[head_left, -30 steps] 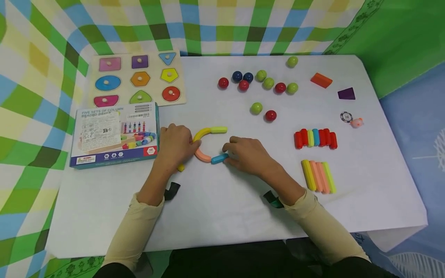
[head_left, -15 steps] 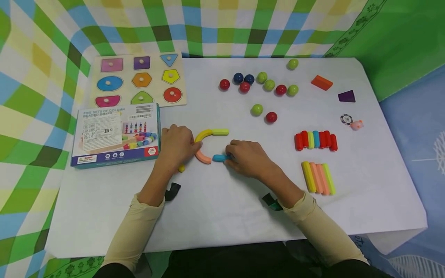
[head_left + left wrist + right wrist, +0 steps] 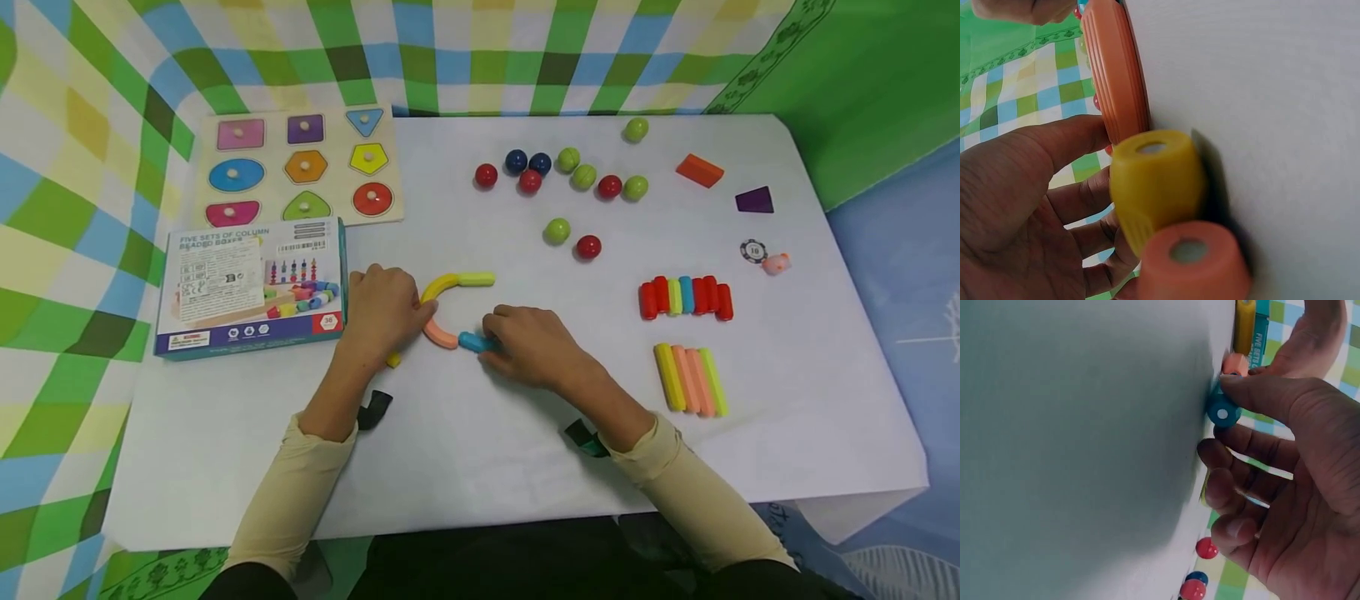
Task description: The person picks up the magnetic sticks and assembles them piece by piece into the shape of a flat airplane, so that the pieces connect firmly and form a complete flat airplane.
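Note:
My right hand (image 3: 532, 343) pinches a blue column bead (image 3: 471, 342) between thumb and index finger, low at the table. The bead's holed end faces the camera in the right wrist view. Its left end lies right beside the tip of an orange curved bead (image 3: 441, 335). My left hand (image 3: 381, 310) rests on the table, its thumb touching that orange bead, its other fingers loosely bent and partly hidden. A yellow curved bead (image 3: 438, 286) and a lime straight bead (image 3: 476, 279) continue the arc. Beside the left palm stand a yellow bead end (image 3: 1157, 181) and an orange-pink one (image 3: 1194, 262).
A box (image 3: 251, 287) lies left of my left hand, overlapping a shape puzzle board (image 3: 337, 208). Several red, blue and green balls (image 3: 557, 231) are at the back. Rows of red beads (image 3: 712, 293) and long beads (image 3: 690, 379) lie right, with small blocks (image 3: 700, 171) beyond.
The blue bead has turned in my right hand, from its right end angled away, through level, to its right end angled toward me. My left hand has stayed in place.

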Available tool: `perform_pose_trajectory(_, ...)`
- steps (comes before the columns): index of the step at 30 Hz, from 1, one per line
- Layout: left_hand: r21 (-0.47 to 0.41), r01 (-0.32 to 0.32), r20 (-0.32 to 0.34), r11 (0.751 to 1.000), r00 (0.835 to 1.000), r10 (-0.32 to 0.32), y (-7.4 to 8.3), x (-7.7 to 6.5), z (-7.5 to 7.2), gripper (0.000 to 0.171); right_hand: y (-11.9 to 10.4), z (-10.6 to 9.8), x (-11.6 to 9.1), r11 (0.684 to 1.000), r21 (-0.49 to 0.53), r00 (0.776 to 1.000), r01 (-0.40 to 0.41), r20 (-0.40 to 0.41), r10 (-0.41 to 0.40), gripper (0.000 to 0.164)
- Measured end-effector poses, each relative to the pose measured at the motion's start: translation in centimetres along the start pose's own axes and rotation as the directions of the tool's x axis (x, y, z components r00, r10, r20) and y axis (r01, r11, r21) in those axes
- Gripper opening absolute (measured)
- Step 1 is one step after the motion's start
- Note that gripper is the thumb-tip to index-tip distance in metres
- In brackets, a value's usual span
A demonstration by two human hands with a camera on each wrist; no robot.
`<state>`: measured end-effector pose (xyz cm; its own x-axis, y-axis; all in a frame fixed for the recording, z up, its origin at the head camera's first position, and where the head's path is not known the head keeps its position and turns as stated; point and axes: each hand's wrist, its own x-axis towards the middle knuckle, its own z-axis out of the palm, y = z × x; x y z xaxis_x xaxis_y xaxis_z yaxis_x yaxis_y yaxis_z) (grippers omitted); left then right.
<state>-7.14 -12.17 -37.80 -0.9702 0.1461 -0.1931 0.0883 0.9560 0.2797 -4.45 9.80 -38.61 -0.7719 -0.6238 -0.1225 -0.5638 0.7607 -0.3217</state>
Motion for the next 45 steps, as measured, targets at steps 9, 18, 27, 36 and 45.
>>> perform_pose_trajectory(9,0.007,-0.002,-0.002,1.000,1.000,0.002,-0.1,-0.1,-0.1,0.038,-0.4,-0.2,0.2,0.995,0.092,0.999,-0.033,0.015,0.032,0.031)
perform_pose_trajectory(18,0.024,0.004,0.022,1.000,1.000,-0.005,0.3,0.2,-0.2,0.038,0.5,-1.3,0.7,0.995,0.059,0.995,0.079,0.050,-0.082,0.027)
perform_pose_trajectory(27,0.038,-0.007,0.032,0.999,0.999,0.006,0.5,0.2,-0.5,0.038,-0.1,-0.6,1.0,0.997,0.024,0.997,0.069,0.018,-0.070,0.019)
perform_pose_trajectory(36,0.018,0.003,0.023,1.000,1.000,-0.003,0.2,-0.1,-0.4,0.038,2.6,-2.4,0.7,0.993,0.103,0.996,-0.058,-0.059,0.064,0.035)
perform_pose_trajectory(45,0.019,-0.005,0.020,1.000,1.000,0.005,0.2,-0.2,-0.1,0.038,10.8,-5.5,0.0,0.865,0.076,0.860,-0.496,-0.095,0.502,0.054)
